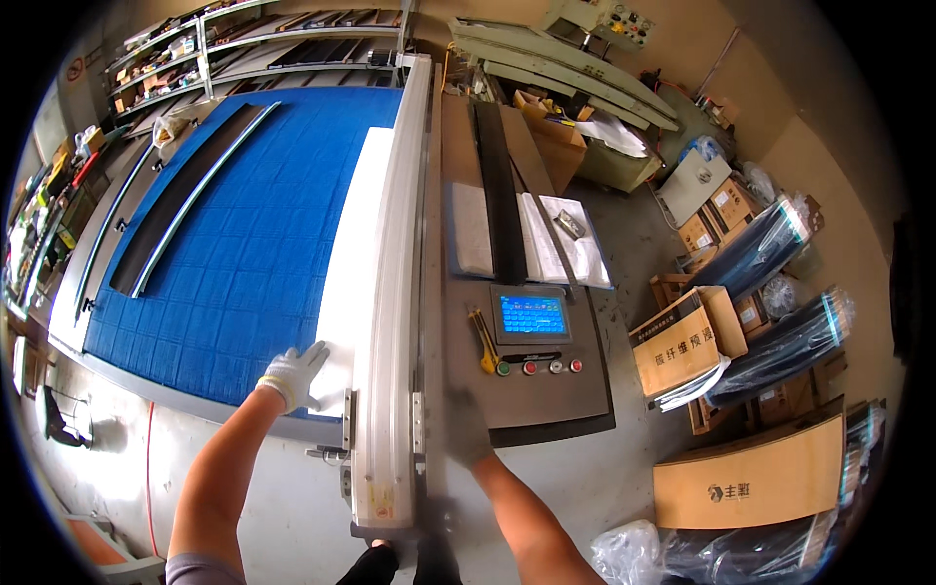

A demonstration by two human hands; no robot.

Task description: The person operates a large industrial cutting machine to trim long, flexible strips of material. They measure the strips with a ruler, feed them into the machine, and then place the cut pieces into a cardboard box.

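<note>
My left hand, in a white glove, lies with fingers spread at the near end of a long white sheet. That sheet rests on a blue cutting bed, along the left side of a long pale metal gantry beam. Right of the beam, my right hand wears a dark glove and is blurred. It is close to the near left edge of a dark control table; its fingers cannot be made out. A touchscreen and a yellow utility knife are a little beyond it.
Push buttons sit below the screen. A long black strip crosses open papers. A dark panel lies on the bed's left. Cardboard boxes and plastic-wrapped rolls line the right; shelves stand behind.
</note>
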